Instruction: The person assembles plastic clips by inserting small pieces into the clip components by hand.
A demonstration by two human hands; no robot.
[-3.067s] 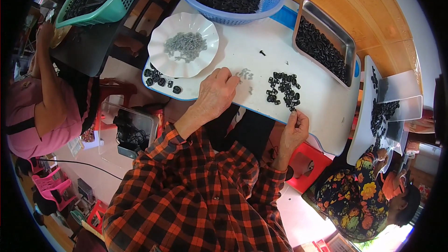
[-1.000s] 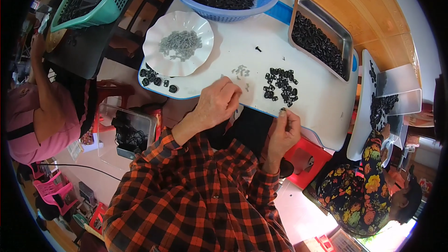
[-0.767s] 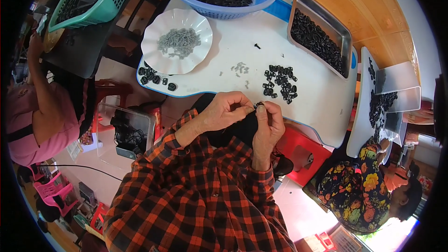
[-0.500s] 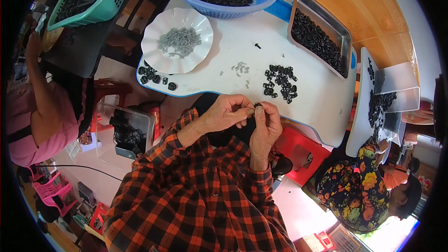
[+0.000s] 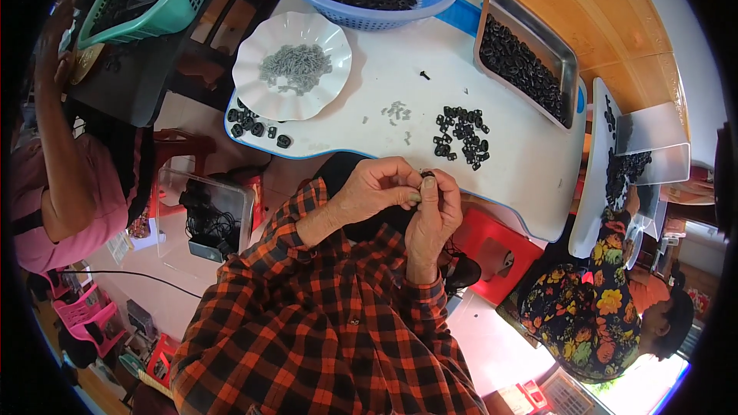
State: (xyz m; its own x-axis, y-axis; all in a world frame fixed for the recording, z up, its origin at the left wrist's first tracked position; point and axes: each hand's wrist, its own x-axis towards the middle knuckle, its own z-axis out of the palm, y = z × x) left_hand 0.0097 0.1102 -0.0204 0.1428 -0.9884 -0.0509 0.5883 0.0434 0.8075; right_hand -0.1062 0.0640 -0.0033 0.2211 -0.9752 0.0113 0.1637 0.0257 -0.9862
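Note:
Both hands meet in front of my body at the table's near edge. In my right hand (image 5: 434, 219), thumb and fingers pinch a small black plastic part (image 5: 427, 174). My left hand (image 5: 382, 190) is closed in a pinch right beside it; anything between those fingertips is too small to make out. Beyond the hands, small grey pieces (image 5: 397, 112) lie loose on the white table (image 5: 369, 69). To their right spreads a group of black plastic parts (image 5: 463, 134). More black parts (image 5: 257, 124) sit at the table's left corner.
A white scalloped plate (image 5: 250, 69) holds grey pieces. Behind it stands a blue basket (image 5: 361, 19) of black parts, and a metal tray (image 5: 530, 11) of them is at right. A red stool (image 5: 503, 257) stands below. Two people work nearby, left and right.
My hands have shifted slightly, still pinched together around the small part. The person at left has raised an arm, and the person at right has reached farther over their table.

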